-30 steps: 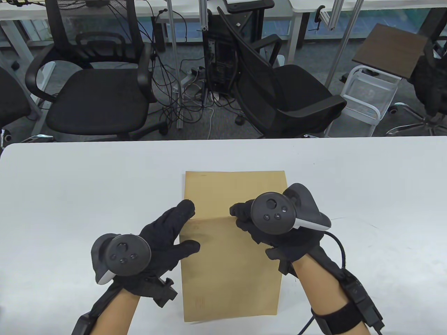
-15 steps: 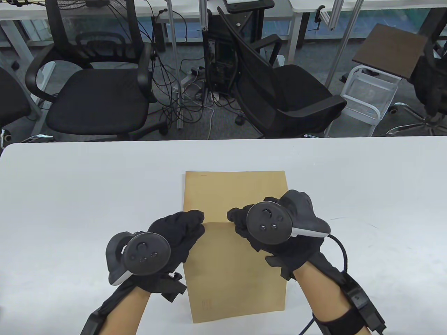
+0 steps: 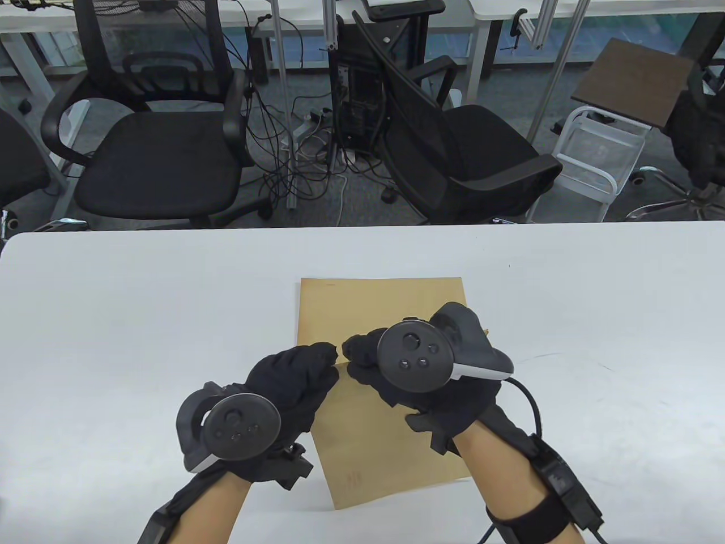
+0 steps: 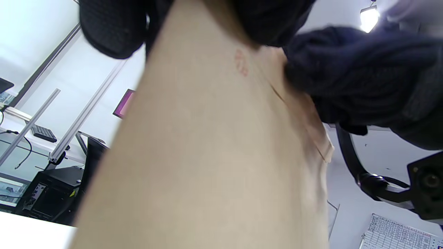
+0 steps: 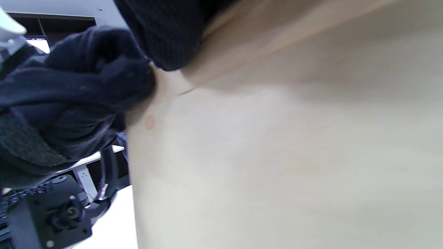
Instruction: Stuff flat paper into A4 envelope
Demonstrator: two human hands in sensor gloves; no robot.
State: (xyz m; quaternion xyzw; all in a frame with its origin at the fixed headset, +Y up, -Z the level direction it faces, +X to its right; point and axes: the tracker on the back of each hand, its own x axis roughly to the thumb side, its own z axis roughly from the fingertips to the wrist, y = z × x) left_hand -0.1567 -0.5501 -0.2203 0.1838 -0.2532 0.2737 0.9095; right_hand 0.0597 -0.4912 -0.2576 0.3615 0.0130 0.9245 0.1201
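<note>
Because the envelope (image 3: pixel 391 430) needed its mouth opened, both hands, left hand (image 3: pixel 294 385) and right hand (image 3: pixel 391 379), pinched its top edge mid-frame, raised off the bench (image 3: pixel 113 317) above another brown sheet (image 3: pixel 379 306).

Behind the white table (image 3: pixel 113 317) it's a pretty messy office floor. Black office chair (image 3: pixel 153 153) on the left, another black chair (image 3: pixel 464 153) tipped back at center-right, and a black PC tower (image 3: pixel 357 107) standing between them with a tangle of cables (image 3: pixel 294 164) on the grey carpet beside it. Far right has a white metal stand (image 3: pixel 597 153) with a dark wood panel (image 3: pixel 634 82) tilted above it. The left wrist view catches a keyboard (image 4: pixel 43 133) on a desk and a printed sheet (image 4: pixel 398 235) at the bottom right.
</note>
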